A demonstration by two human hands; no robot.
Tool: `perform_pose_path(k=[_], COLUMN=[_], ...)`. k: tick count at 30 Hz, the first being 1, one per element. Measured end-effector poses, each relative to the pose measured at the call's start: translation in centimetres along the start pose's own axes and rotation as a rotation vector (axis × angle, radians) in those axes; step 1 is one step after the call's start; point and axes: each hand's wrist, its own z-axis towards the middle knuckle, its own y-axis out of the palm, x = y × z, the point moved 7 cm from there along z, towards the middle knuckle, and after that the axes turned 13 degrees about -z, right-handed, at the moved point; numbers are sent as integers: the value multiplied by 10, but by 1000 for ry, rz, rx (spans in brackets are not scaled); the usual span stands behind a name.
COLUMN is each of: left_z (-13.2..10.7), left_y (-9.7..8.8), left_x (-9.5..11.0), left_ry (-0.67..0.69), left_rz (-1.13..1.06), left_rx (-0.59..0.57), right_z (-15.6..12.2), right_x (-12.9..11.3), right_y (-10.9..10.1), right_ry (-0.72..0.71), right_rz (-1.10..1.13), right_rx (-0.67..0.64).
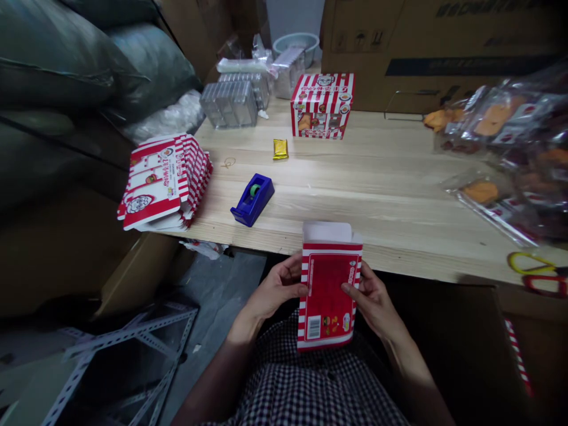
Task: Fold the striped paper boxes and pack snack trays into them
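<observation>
A red carton with white-striped edges [328,290] is held upright in front of my lap, just off the table's front edge. Its top flap stands up, and a barcode and small food pictures show low on the face toward me. My left hand [277,290] grips the carton's left side, thumb on the front face. On the right side, my right hand [373,296] grips it the same way. The other fingers of both hands are partly hidden behind the carton.
On the wooden table [377,183] lie a blue tape dispenser [254,201], a gold packet [280,149] and a stack of flat red-striped cartons [155,183]. Behind stand a formed striped box [323,106] and clear plastic cases [228,103]. Bagged items [510,130] and scissors [539,272] are rightward.
</observation>
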Motion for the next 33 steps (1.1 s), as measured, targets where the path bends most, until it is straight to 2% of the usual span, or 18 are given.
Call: perform_pose_path(k=[7,11,16,18,23,29,31,33], left_z=[-2,3,10,10,2,-1,0,0], left_y=[-8,-19,-34,-37,-38,-38,-37,-36], left_x=[1,-5,-11,-13,-8,-13,-9,3], left_ry=[53,61,85,75,99,93,162,302], left_rz=[84,91,117,111,83,128,155,189], left_rx=[6,25,115,145,192,174,183,233], right_z=[-5,-4,8,10,-2,-17,-18,-18], right_x=[1,5,5,4,1,8,15,22], right_y=[-4,-3,-3,-5,-4,-3,-4,-4], right_ry=[-26,-8,-20,-30,-29,19,40,51], right_rz=[-69,-89,-26,-4,0,-4,1,-5], right_rx=[-13,39,176,194,121,40,33,18])
